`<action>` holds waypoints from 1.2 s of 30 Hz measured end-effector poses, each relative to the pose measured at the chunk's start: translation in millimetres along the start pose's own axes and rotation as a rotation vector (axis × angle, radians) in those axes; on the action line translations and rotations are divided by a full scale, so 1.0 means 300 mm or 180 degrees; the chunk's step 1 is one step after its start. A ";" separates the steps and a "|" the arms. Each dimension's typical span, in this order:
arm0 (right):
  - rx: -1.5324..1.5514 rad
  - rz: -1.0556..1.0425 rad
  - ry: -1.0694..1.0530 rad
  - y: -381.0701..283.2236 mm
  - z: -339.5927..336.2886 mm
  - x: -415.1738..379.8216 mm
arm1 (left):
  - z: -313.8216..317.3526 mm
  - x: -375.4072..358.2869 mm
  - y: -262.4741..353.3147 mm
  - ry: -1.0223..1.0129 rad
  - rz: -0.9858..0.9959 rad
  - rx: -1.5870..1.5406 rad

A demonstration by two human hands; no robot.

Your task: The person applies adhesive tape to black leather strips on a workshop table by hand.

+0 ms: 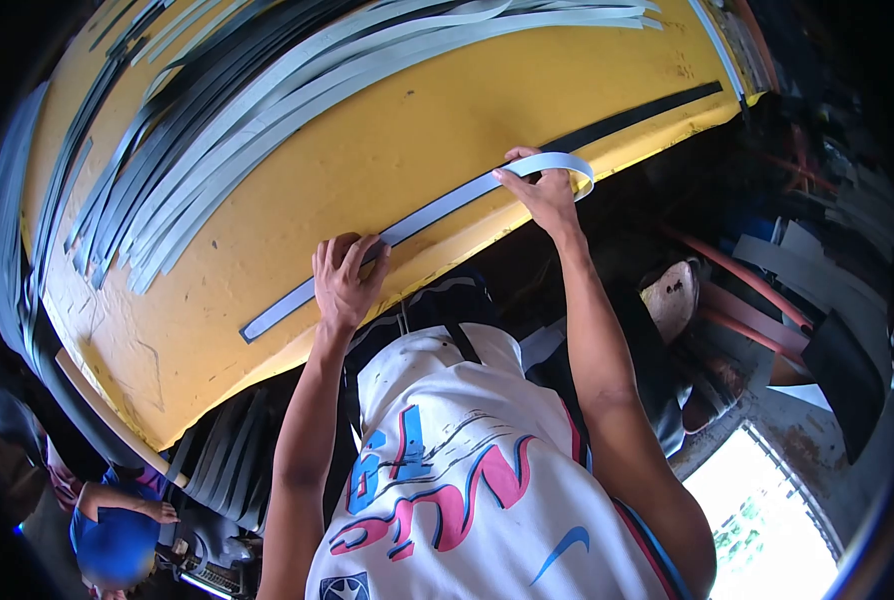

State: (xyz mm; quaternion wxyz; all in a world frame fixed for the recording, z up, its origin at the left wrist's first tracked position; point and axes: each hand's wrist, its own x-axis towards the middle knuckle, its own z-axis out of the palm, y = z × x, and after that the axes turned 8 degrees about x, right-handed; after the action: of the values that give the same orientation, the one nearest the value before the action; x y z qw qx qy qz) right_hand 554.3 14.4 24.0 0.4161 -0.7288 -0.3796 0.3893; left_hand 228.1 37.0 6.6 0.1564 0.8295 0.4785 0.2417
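Observation:
A long white strip (447, 207) lies along a slightly wider black strip (637, 117) near the front edge of a yellow table (467, 120). My left hand (349, 277) rests on the white strip toward its left part, fingers spread and bent, pressing down on it. Farther right, my right hand (547, 198) pinches the white strip between thumb and fingers. Past that hand, the strip's end curls up and back in a loop. The black strip runs on bare to the right, beyond the loop.
Bundles of grey and black strips (237, 130) lie across the table's far side, and some hang over its left edge (7, 230). Another person in a blue shirt (117, 535) is at lower left. Orange bars (747, 275) and dark sheet pieces (847, 370) are on the right.

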 end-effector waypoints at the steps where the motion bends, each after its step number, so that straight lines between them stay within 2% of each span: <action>1: -0.0043 -0.0006 -0.0001 0.001 -0.001 0.001 | 0.002 0.000 -0.002 -0.0005 0.0008 -0.0005; 19: -0.0053 0.0010 0.0000 -0.006 0.005 0.001 | 0.003 -0.002 -0.003 -0.0049 -0.0022 -0.0001; 25: -0.0084 0.0073 0.0021 -0.002 0.010 0.000 | 0.006 -0.015 0.008 -0.0278 -0.0051 0.0138; 27: -0.0151 0.0112 0.0005 -0.002 0.010 0.000 | 0.027 -0.028 0.037 -0.0303 0.0182 0.0385; 30: -0.0270 0.0046 -0.0002 -0.002 0.013 -0.005 | 0.074 0.022 0.154 -0.1255 0.0373 0.0576; 36: -0.0063 -0.0194 0.0094 0.036 0.025 0.001 | 0.252 0.124 0.370 -0.0993 0.0372 0.0190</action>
State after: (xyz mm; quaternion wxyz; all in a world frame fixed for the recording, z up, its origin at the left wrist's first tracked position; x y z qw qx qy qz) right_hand 550.3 13.0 11.5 0.4262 -0.7266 -0.3993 0.3619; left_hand 365.3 12.4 7.4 0.1898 0.8877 0.4064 0.1043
